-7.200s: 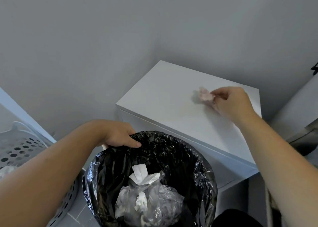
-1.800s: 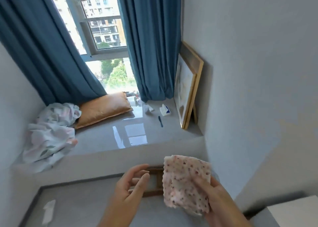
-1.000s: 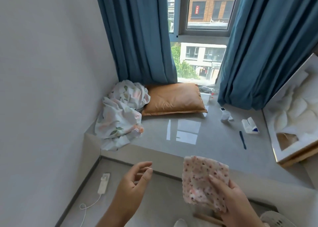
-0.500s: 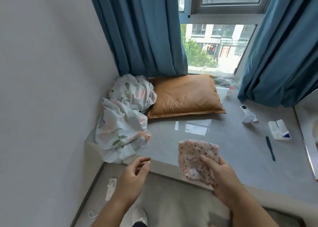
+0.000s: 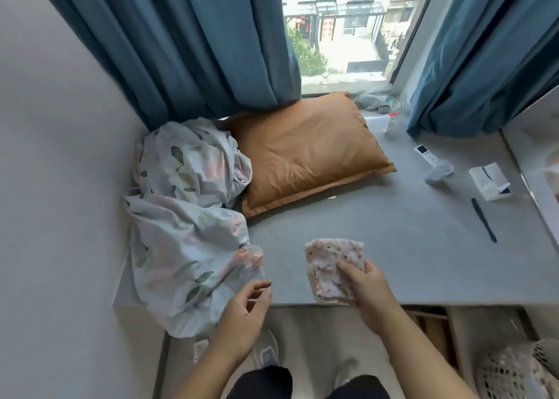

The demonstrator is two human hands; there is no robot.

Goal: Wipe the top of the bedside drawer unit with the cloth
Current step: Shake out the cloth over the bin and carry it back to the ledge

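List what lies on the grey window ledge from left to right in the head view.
Floral bedsheet → orange pillow → remote control → clear plastic cup → tissue pack. The dark pen overlaps the pack's span, so I left it out.

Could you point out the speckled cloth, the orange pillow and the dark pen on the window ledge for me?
speckled cloth point(image 5: 329, 259), head view, upper middle of the fabric above the thumb.
orange pillow point(image 5: 305, 153), head view, centre of its top face.
dark pen point(image 5: 483, 219), head view, middle of its shaft.
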